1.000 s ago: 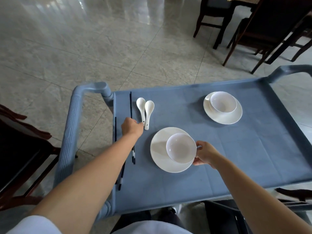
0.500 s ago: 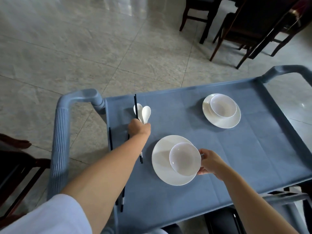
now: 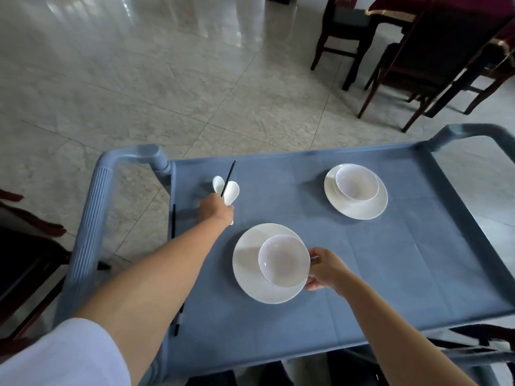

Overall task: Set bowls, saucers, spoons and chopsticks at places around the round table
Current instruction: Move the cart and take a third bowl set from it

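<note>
Pickup stage, cart [image 3: 390, 274] top. Left hand [image 3: 216, 209] near far-left corner, closed on chopsticks [image 3: 228, 178] and apparently spoon [image 3: 232, 192]; second spoon [image 3: 218, 184] just beside, contact unclear. Right hand [image 3: 327, 270] pinching rim of near saucer [image 3: 248, 263], bowl [image 3: 283, 260] sitting off-centre on it, toward right hand. Second bowl [image 3: 356, 183] on saucer [image 3: 359, 208] toward far-right corner, untouched. More chopsticks [image 3: 173, 224] along left edge. Advice: lift saucer level, thumb on rim so bowl doesn't slide; keep chopstick tips together, spoon pressed against them.

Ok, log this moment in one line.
stage: pickup at cart | left hand: shut on chopsticks, over spoons | right hand: gripping near saucer with bowl | far set: untouched
</note>
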Demonstrator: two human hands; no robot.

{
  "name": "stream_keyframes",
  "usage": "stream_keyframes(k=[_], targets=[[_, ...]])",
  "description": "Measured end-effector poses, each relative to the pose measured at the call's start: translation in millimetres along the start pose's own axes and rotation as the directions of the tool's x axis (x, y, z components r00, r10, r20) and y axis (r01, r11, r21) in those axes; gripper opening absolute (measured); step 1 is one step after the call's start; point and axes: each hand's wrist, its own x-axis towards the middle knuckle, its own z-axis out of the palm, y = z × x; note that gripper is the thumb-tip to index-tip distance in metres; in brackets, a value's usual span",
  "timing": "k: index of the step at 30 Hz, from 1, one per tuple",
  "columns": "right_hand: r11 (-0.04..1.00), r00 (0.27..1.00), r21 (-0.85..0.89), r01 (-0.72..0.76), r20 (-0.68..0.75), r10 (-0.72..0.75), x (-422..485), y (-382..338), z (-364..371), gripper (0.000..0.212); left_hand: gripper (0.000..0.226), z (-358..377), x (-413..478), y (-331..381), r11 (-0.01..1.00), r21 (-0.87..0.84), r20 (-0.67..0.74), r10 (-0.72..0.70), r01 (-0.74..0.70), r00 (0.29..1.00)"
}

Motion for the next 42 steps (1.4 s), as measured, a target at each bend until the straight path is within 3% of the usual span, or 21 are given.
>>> stream_keyframes(k=[6,12,19,23,30,37,42], targets=[[0.999,0.999,0.002,0.044,-0.025,-0.044,0,7,5,0.017,0.027,-5,-28,-6,1.000,-0.009,-0.017,0.001,-0.001,1.000],[0.998,0.997,0.011,0.056,-0.052,-0.056,-9,5,1,0.012,0.019,3,-79,-28,0.985,-0.172,0.020,0.003,0.001,1.000],[0.983,0.997,0.173,0.058,0.045,-0.067,-12,21,-4,0.020,0.036,27,-136,-58,0.916,-0.373,0.096,-0.123,0.151,0.988],[0.976,0.994,0.194,0.101,0.032,-0.109,-9,25,-10,0.018,0.049,39,-159,-63,0.895,-0.429,0.035,-0.116,0.120,0.993],[0.974,0.983,0.148,0.169,0.044,-0.177,-25,-3,-38,0.022,0.035,16,-178,-54,0.672,-0.727,0.111,-0.088,0.141,0.990],[0.957,0.938,-0.006,0.291,0.201,-0.284,-68,-79,-46,0.025,0.020,-55,-186,-64,0.812,-0.579,0.001,-0.090,0.074,0.996],[0.931,0.894,-0.031,0.363,0.295,-0.338,-100,-142,-9,0.029,0.019,-129,-192,-84,0.777,-0.629,-0.111,-0.092,0.002,0.990]])
